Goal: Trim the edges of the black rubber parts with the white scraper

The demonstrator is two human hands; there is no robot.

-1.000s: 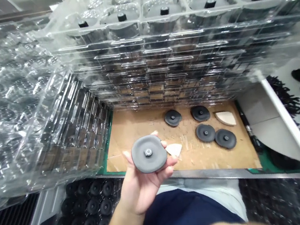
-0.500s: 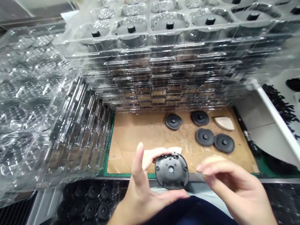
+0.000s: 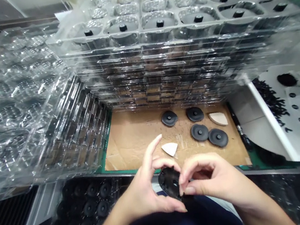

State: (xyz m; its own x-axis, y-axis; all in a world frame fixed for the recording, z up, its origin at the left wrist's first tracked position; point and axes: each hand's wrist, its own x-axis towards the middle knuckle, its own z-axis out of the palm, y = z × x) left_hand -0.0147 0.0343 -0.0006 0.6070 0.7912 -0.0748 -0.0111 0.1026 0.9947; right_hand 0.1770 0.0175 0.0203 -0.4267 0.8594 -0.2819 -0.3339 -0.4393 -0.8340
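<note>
My left hand grips a rounded black plastic disc by its edge, thumb below and fingers above, with the index finger raised. My right hand is at the disc's right side, its thumb and fingertips pinched together against it. Whatever lies between those fingertips is hidden. Just beyond the hands, a white triangular piece lies on the cardboard sheet. Several similar dark discs with a centre post, such as one black disc, rest farther right on the cardboard.
Stacked clear plastic trays rise behind the cardboard, dark parts in the top pockets. Another clear tray stack leans at left. A tray of black round parts sits lower left. At right, a white bin holds small black pieces.
My right hand has moved left onto the disc, which was apart from it before. The disc has turned and tilted in my left hand. The white triangular piece is now uncovered.
</note>
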